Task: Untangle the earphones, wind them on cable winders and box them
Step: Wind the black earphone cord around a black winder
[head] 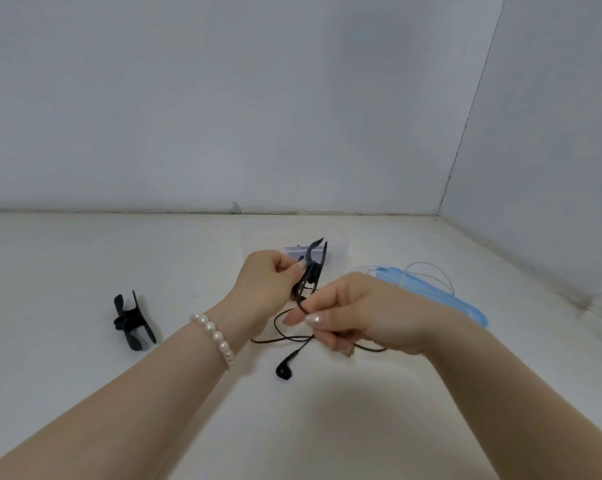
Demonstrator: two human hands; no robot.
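No readable text

There is no word, label, brand, number or sign that can be read on anything.

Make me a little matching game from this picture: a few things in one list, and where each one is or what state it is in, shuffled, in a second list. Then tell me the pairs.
Things:
1. cable winder
2. second cable winder
3. earbud
4. pearl bracelet

Places or states:
A. on the left wrist
B. dangling on its cable below the hands
C. lying alone on the table, to the left
D. pinched in the left hand, with cable wound on it

Pairs: 1-D, 2-C, 3-B, 4-A

The right hand pinches the black cable.
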